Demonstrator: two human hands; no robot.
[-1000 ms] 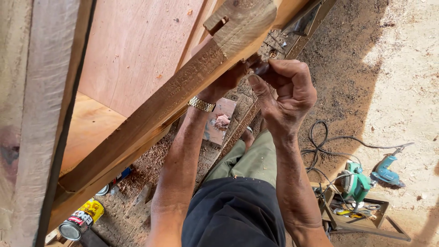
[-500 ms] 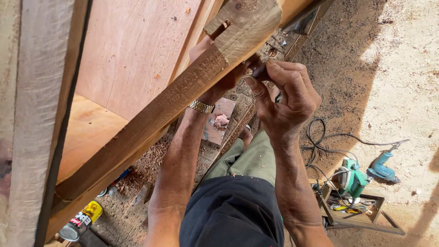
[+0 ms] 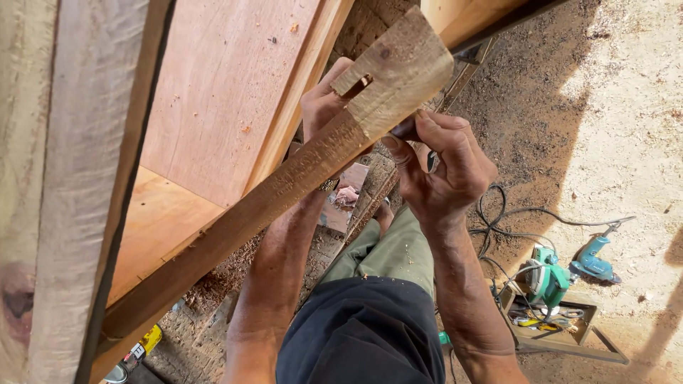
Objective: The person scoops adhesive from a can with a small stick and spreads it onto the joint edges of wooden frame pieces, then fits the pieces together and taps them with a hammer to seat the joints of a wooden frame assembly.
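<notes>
A long rough wooden beam runs diagonally from the lower left up to its cut end at the top centre. A narrow slot is cut near that end. My left hand wraps around the beam from its far side, just below the slot. My right hand is curled under the beam's end, its fingers pinched on a small dark tool pressed against the wood. Most of the tool is hidden by my fingers. A wristwatch peeks out under the beam.
A plywood cabinet panel and a grey post fill the left. On the sawdust ground lie a green power tool, a teal drill, black cable, a low wooden frame and a yellow can.
The beam's cut end has come down into full view, showing the slot. My left hand now shows above the beam instead of below it. My right hand stays at the beam's end.
</notes>
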